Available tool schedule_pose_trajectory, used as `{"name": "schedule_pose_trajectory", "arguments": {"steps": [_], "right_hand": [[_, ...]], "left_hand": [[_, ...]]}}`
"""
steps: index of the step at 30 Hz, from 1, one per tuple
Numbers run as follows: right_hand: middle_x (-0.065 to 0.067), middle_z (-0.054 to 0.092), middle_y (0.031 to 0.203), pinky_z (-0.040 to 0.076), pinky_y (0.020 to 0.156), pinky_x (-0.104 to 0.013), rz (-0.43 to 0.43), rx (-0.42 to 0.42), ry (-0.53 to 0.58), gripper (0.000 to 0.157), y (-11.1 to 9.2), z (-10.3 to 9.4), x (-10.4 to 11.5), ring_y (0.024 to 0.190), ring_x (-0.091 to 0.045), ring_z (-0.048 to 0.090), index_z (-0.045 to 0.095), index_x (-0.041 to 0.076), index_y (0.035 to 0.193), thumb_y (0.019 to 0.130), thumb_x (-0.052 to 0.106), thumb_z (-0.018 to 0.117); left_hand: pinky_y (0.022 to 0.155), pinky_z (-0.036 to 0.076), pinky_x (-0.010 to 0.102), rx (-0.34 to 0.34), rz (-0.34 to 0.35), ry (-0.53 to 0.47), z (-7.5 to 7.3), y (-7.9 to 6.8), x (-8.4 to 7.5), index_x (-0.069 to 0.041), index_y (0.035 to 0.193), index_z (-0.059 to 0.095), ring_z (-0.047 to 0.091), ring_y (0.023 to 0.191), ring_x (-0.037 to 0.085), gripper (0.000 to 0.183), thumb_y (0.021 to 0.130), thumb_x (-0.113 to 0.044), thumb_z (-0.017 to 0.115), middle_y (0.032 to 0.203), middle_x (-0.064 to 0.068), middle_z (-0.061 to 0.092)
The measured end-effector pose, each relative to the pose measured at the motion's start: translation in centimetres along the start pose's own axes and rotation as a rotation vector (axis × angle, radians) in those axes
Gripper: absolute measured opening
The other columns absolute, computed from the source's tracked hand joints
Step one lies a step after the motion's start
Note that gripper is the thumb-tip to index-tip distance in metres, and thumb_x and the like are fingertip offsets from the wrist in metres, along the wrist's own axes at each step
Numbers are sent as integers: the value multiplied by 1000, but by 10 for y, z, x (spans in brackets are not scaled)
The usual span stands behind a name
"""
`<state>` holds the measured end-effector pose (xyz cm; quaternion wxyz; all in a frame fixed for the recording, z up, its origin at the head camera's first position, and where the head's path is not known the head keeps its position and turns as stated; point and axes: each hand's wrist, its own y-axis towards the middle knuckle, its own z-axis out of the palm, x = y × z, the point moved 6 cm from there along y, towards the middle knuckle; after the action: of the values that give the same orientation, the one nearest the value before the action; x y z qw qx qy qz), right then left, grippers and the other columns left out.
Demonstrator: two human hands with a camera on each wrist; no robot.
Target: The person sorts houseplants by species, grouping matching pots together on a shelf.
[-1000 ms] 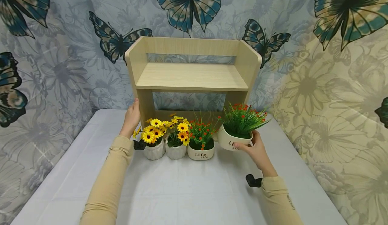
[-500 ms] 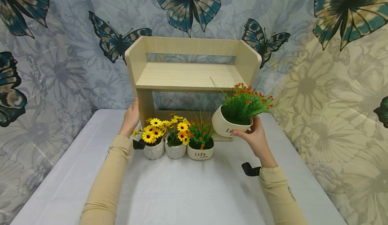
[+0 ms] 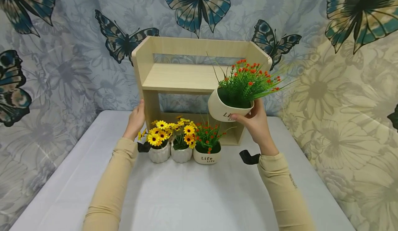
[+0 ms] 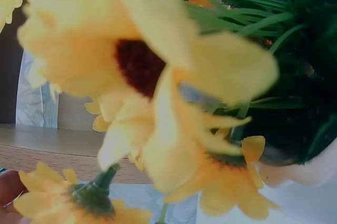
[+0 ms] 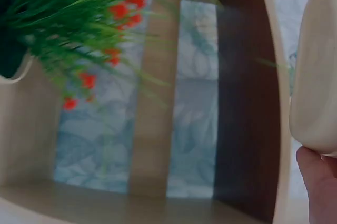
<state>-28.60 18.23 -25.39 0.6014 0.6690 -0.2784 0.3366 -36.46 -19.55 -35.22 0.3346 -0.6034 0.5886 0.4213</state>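
Observation:
My right hand (image 3: 257, 125) holds a cream pot lettered "Life" (image 3: 228, 106), planted with grass and small red flowers (image 3: 245, 77). The pot is off the table, tilted, in front of the wooden shelf's (image 3: 183, 77) right half; its underside shows at the right of the right wrist view. My left hand (image 3: 136, 119) rests against the shelf's left side panel, fingers pointing up. Beside it stands a white pot (image 3: 160, 154) of yellow flowers (image 3: 154, 138), then another such white pot (image 3: 181, 155), then a second cream "Life" pot (image 3: 207, 157) with red flowers. Yellow petals (image 4: 158, 108) block much of the left wrist view.
The two-tier shelf stands at the back of a table with a white cloth (image 3: 192, 196). Its lower tier lies behind the row of pots. A butterfly-patterned cloth backdrop (image 3: 71, 68) hangs behind. Black wrist mounts (image 3: 249, 157) stick out from the sleeves.
My right hand has raised the cream pot from low beside the row, up and to the left, to about the upper board's height. The left hand stays on the side panel.

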Motion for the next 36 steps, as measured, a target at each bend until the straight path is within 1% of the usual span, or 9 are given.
{"name": "schedule_pose_trajectory", "arguments": {"steps": [5,12,14,17,22,25,29,32,36], "right_hand": [[-10,37,127,44,81,-36,-20,27,46,80,14,13,6,105,-30,46,29,18,133,68,-8,69],[-12,43,122,45,80,-35,44,-23,67,75,27,24,-3,103,-28,49,31,17,131,69,0,71],[-12,44,121,45,80,-35,66,-37,64,74,31,27,-6,102,-27,50,32,17,130,69,3,72],[-11,44,121,44,81,-35,81,-34,65,74,37,32,-8,103,-26,49,31,18,130,70,7,72],[-9,45,119,44,80,-37,77,-11,35,72,47,43,-7,104,-24,47,31,21,130,71,12,72],[-7,47,117,44,80,-36,85,-15,8,72,54,48,-6,103,-22,47,31,22,129,71,15,73],[-6,46,117,43,79,-36,74,-18,-3,73,63,57,-5,103,-20,46,30,20,130,71,15,72],[-6,45,118,43,79,-37,62,-22,-8,73,68,66,2,104,-19,45,30,18,131,72,14,71],[-5,43,119,39,84,-36,72,-29,-9,71,72,79,13,104,-18,43,29,14,131,73,13,70]], "left_hand": [[102,10,44,-9,-7,0,-1,0,0,-10,140,11,8,128,29,86,78,-70,10,142,11,10],[101,10,47,-9,-29,3,0,-1,0,-10,140,9,7,127,31,87,77,-71,10,142,12,10],[101,10,48,-12,-29,4,0,-1,1,-10,140,9,8,127,31,88,76,-71,10,142,13,10],[100,11,49,-20,-29,-1,-1,0,2,-10,140,9,9,127,33,89,76,-71,10,142,13,10],[100,13,49,-34,-29,0,-2,1,4,-8,139,12,12,126,33,90,76,-72,11,141,14,14],[100,13,48,-29,-27,1,-2,1,4,-8,139,12,12,126,33,89,76,-71,11,141,14,13],[100,12,48,-17,-33,3,-2,1,4,-9,140,11,11,127,32,90,75,-72,11,142,13,12],[100,13,48,-12,-35,6,-2,2,4,-10,140,11,11,127,32,90,75,-72,11,142,12,13],[100,14,49,-12,-38,11,-2,3,7,-10,140,12,12,127,32,90,75,-72,11,141,13,13]]}}
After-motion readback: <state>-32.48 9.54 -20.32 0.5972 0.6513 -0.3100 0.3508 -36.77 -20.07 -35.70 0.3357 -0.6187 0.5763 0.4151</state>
